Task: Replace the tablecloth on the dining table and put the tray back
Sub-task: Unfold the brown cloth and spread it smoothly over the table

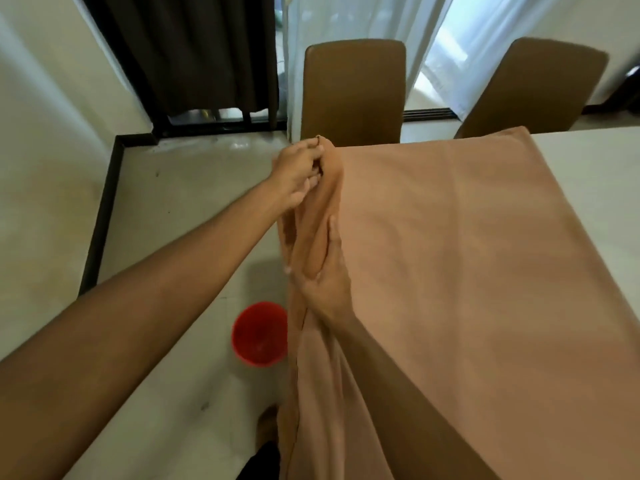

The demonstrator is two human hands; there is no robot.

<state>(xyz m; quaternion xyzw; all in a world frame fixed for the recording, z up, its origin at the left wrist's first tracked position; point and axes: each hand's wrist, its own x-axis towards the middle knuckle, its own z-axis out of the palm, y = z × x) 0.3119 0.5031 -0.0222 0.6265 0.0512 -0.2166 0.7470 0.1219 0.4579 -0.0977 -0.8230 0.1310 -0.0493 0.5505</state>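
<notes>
Two hands gather the peach tablecloth at the bench's 9 o'clock edge.
Left hand fingers pinch the bunched corner near 11 o'clock; right hand fingers curl round a fold beneath. Red bucket on floor at 7 o'clock.

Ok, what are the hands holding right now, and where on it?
Both hold the tablecloth along its bunched left edge: left hand pinches near the far corner, right hand grips nearer.
</notes>
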